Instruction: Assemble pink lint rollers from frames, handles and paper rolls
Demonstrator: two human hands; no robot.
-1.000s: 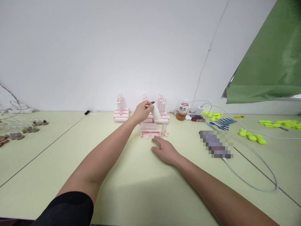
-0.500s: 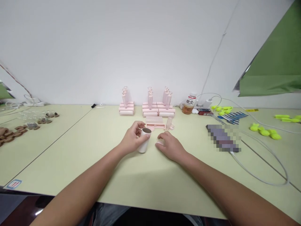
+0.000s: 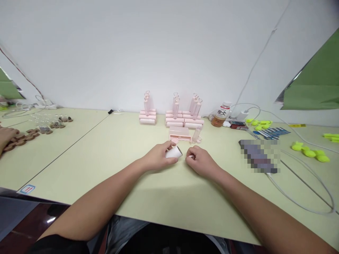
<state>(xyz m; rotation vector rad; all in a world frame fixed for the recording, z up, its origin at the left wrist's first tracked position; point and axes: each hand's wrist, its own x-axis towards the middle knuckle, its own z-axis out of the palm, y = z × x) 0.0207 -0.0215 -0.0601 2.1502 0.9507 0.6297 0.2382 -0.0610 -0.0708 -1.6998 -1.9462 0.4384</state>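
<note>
My left hand (image 3: 159,155) is wrapped round a white paper roll (image 3: 174,152), a lint roller refill by its look. The roll lies tilted over, its hollow end towards my right hand (image 3: 198,160). The fingers of that hand are curled in a pinch on a small pale piece (image 3: 191,156), mostly hidden. Just beyond the hands stands an opened pink case (image 3: 180,138) with a raised clear lid. A clear pink handle (image 3: 196,135) stands upright at its right, and a round pink part (image 3: 174,140) lies in front of it.
Finished-looking pink roller cases (image 3: 174,123) with upright handles line the wall. Right of them stand a drink bottle (image 3: 220,114), a phone (image 3: 258,157) with a cable, and yellow pieces (image 3: 308,151). At far left, another person's hand (image 3: 6,137) is over brown pieces (image 3: 23,139).
The roll has gone from upright to tipped on its side, its open end now facing right. My right hand has closed more tightly. Another person's hand has come into view at far left.
</note>
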